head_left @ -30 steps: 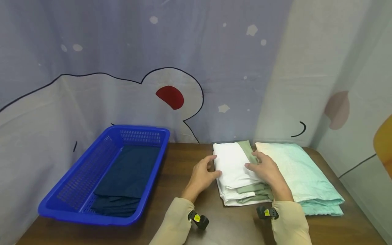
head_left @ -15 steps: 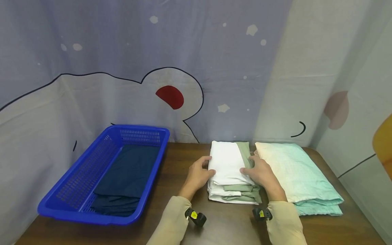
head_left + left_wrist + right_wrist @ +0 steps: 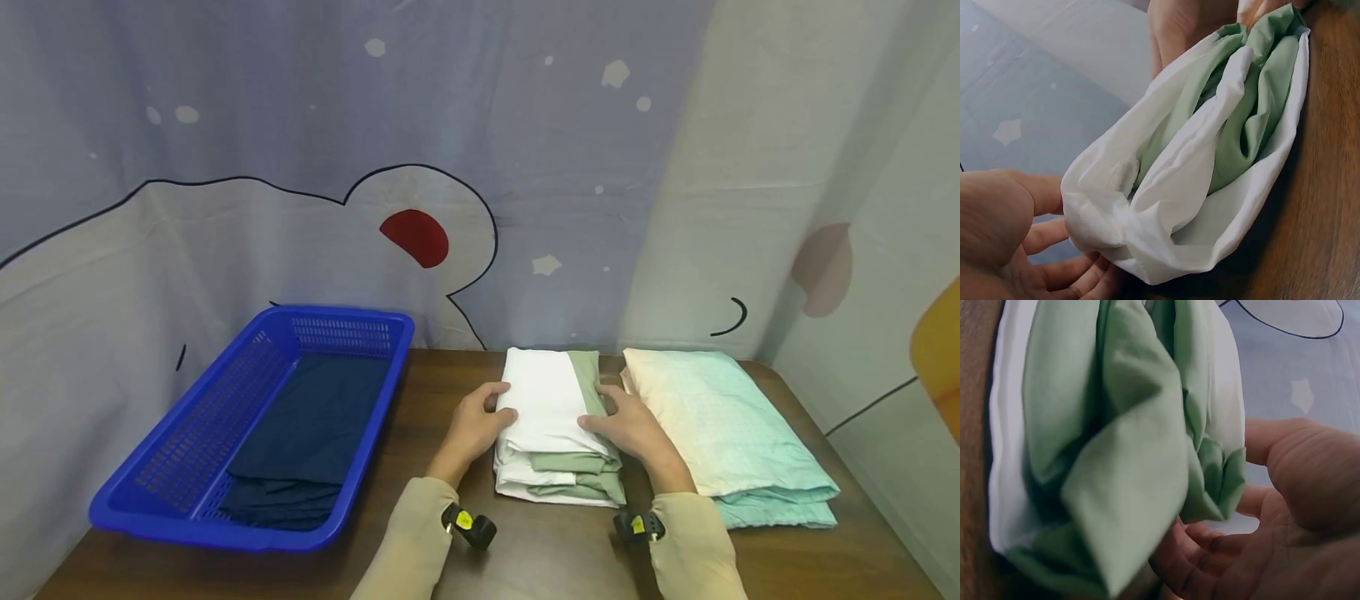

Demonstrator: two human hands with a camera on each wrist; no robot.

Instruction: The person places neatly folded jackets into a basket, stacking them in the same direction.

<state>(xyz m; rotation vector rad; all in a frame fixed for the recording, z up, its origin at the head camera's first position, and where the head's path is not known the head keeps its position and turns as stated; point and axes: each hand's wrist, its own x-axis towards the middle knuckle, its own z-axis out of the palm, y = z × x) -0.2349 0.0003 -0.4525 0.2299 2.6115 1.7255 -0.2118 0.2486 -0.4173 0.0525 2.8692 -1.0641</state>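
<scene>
Emerging from beige sleeves (image 3: 408,542), our left hand (image 3: 473,422) and right hand (image 3: 634,427) grip opposite sides of a folded white-and-green cloth (image 3: 542,400). We see it lying on the brown table (image 3: 555,554), between a blue basket (image 3: 217,538) containing dark cloth (image 3: 318,417) and a mint cloth (image 3: 738,429); behind hangs a patterned curtain (image 3: 300,92).

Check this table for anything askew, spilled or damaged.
Nothing looks spilled or damaged. The folded white-and-green cloth, between the left hand and right hand, looks slightly untidy: at its near end, the layers bunch unevenly instead of lying flush.
</scene>
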